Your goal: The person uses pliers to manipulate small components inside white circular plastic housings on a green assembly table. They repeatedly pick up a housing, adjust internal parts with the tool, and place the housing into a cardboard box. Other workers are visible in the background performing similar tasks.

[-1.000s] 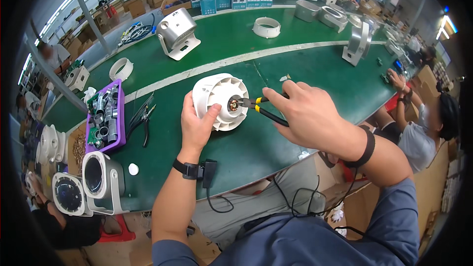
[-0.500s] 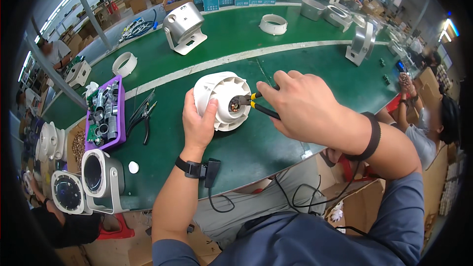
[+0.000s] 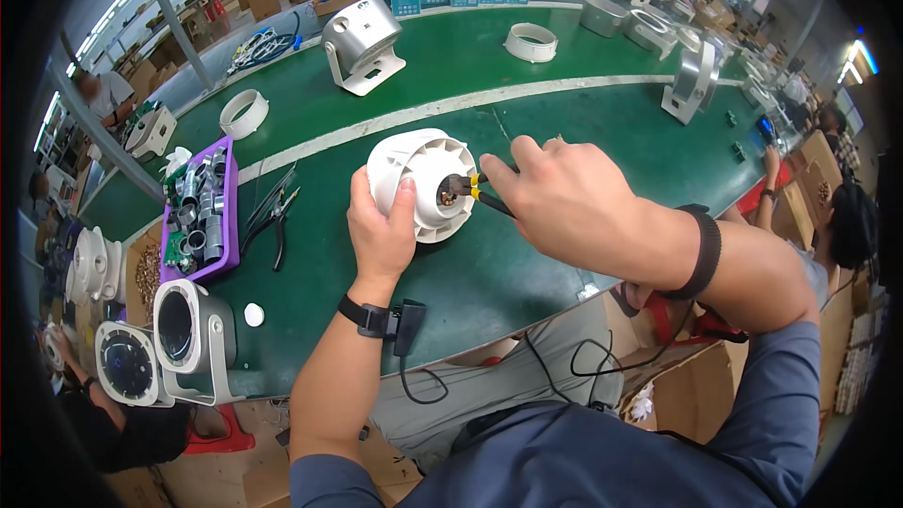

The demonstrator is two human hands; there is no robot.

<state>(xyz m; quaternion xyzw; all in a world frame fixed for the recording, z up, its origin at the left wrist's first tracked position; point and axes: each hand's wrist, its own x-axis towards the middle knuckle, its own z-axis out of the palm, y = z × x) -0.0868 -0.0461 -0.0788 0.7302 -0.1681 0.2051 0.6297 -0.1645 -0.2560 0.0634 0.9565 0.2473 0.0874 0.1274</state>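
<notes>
A white finned plastic housing (image 3: 406,158) is tilted up off the green bench, its round central opening facing right. My left hand (image 3: 384,226) is closed round its left and lower side, thumb on the front. In my right hand (image 3: 564,193) are pliers with black and yellow handles (image 3: 491,199). Their jaws reach into the opening, among small copper-coloured parts (image 3: 448,198). The jaw tips are partly hidden there, so I cannot tell what they grip. A second pair of pliers (image 3: 280,226) lies on the bench to the left.
A purple basket (image 3: 231,226) of metal sleeves and green boards stands left. Nearer are two round-faced lamps (image 3: 179,325) (image 3: 130,367) and a white cap (image 3: 254,314). Across the white divider are a silver housing on a bracket (image 3: 362,42) and white rings (image 3: 531,42) (image 3: 244,114). Co-workers sit on both sides.
My right hand and the pliers have shifted slightly left, jaws still in the opening. Beyond the divider, the silver housing and rings sit a little farther right. The right-hand co-worker's arms have moved.
</notes>
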